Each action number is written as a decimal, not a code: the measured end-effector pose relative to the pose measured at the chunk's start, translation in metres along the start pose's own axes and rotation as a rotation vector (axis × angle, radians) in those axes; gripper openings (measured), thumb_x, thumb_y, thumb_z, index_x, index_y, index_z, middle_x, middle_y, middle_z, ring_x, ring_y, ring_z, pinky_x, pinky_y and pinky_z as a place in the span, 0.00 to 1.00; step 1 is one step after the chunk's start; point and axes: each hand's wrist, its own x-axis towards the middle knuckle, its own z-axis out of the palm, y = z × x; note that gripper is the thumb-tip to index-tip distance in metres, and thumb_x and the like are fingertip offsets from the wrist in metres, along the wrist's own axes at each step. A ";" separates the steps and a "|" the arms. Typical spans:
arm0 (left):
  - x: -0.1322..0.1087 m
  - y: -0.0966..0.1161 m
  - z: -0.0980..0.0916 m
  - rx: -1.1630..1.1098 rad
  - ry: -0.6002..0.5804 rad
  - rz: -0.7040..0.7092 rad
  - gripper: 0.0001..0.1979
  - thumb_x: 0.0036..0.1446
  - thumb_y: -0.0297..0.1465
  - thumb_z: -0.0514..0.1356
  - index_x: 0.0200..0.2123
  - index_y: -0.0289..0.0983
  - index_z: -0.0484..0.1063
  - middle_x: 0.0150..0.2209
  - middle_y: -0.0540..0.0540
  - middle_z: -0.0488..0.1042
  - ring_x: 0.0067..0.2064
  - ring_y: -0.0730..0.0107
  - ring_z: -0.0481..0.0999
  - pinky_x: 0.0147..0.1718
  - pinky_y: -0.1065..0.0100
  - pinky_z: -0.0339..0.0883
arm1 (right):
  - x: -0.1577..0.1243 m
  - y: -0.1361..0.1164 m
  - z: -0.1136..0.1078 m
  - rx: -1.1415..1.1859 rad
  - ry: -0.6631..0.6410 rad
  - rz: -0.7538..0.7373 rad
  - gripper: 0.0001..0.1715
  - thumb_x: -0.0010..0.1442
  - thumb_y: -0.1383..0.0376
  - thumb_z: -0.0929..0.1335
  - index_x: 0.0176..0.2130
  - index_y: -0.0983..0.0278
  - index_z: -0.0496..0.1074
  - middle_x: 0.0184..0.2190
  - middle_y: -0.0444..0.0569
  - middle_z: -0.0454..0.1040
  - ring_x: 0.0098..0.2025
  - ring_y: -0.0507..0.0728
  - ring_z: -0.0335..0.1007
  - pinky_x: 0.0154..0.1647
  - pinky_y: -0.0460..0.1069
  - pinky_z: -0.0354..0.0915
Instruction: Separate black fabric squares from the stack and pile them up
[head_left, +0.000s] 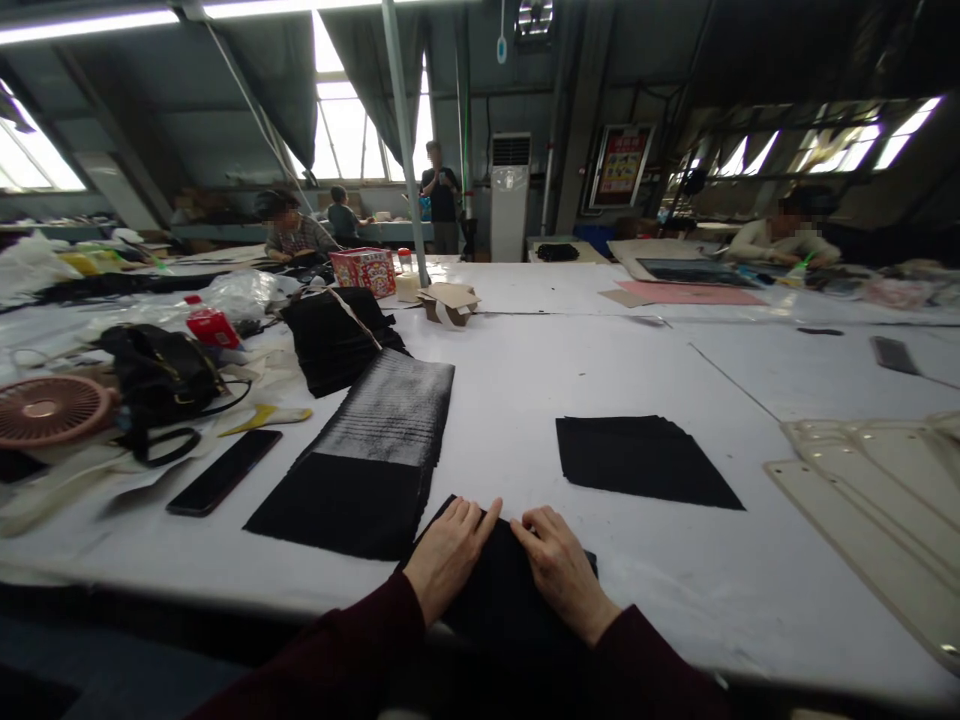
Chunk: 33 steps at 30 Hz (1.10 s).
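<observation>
Both my hands rest on a black fabric piece (502, 600) at the near edge of the white table (525, 400). My left hand (448, 555) lies flat on its left part, fingers stretched forward. My right hand (561, 570) presses on its right part, fingers together and slightly bent. A fanned stack of black fabric pieces (367, 460) lies just to the left. Another flat black stack (641, 460) lies ahead to the right.
A phone (223, 472), a black bag (161, 375), a pink fan (49, 408) and a red-capped bottle (210, 325) crowd the left. Beige templates (885, 500) lie at the right. A folded black pile (337, 335) and a red box (365, 270) sit further back. People work at distant tables.
</observation>
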 end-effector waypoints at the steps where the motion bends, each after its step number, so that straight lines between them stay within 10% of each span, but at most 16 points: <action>1: 0.000 0.002 -0.001 0.004 -0.006 -0.005 0.27 0.61 0.20 0.50 0.64 0.31 0.55 0.45 0.38 0.71 0.49 0.58 0.72 0.55 0.53 0.61 | -0.002 0.001 -0.001 0.000 0.000 0.001 0.17 0.63 0.77 0.61 0.48 0.65 0.71 0.37 0.51 0.68 0.41 0.58 0.62 0.42 0.54 0.65; 33: 0.022 0.057 -0.018 -0.066 -0.029 0.120 0.26 0.61 0.19 0.49 0.63 0.33 0.58 0.51 0.42 0.69 0.51 0.63 0.70 0.54 0.63 0.64 | -0.053 0.030 -0.048 -0.025 -0.043 -0.030 0.17 0.63 0.76 0.62 0.50 0.66 0.70 0.37 0.51 0.68 0.41 0.58 0.62 0.43 0.53 0.66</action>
